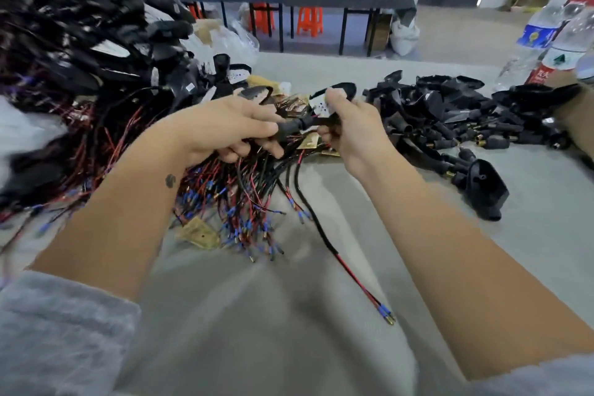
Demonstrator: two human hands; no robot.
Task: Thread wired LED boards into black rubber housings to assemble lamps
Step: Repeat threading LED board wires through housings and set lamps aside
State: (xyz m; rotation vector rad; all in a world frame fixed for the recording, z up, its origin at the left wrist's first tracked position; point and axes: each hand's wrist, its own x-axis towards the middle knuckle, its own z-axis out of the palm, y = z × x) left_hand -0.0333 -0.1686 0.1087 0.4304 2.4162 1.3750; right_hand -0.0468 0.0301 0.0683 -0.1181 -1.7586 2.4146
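Note:
My left hand point(225, 127) grips the round stem end of a black rubber housing point(297, 127) at the table's middle. My right hand point(345, 125) pinches the housing's wide head, where a white LED board point(323, 106) shows under the thumb. A black sleeved wire point(316, 222) hangs from the stem and runs toward me, ending in red leads with blue-and-brass terminals point(387, 315). Beneath the hands lies a tangle of wired LED boards point(244, 202). The housing's inside is hidden.
Empty black housings point(450, 119) are heaped on the right, one large one point(487, 190) nearest me. A tall pile of assembled lamps point(83, 35) fills the left. Water bottles point(553, 38) stand far right. A grey cloth point(289, 315) covers the table. Benches and orange stools point(308, 21) stand behind.

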